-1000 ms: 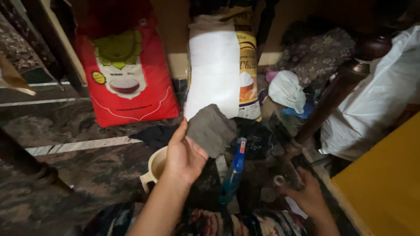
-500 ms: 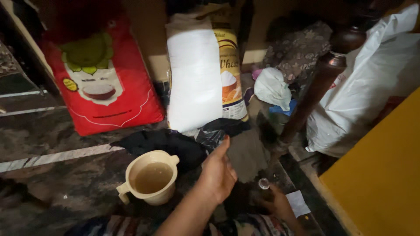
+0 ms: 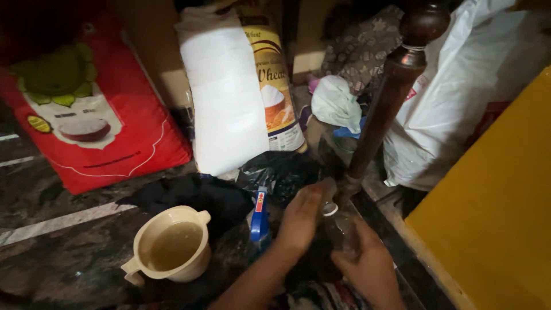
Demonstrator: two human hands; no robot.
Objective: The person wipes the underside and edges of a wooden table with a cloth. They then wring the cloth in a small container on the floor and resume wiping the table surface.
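A small clear bottle (image 3: 340,228) with a pale ring at its neck is held low over the dark floor. My right hand (image 3: 372,271) is wrapped round its body from below. My left hand (image 3: 301,216) closes over the bottle's top, its fingers covering the cap. A blue spray bottle (image 3: 259,217) stands just left of my left wrist. A cream mug (image 3: 171,248) of murky liquid sits on the floor further left, beside a black cloth (image 3: 198,195).
A red sack (image 3: 86,120), a white sack (image 3: 225,95) and a printed flour bag (image 3: 278,92) lean at the back. A dark wooden post (image 3: 387,109) rises right of the bottle, by a white plastic bag (image 3: 453,92) and a yellow panel (image 3: 493,212).
My left hand held up a grey cloth a second ago, then came down without it and moved right onto the bottle's top. The view shifted down and right.
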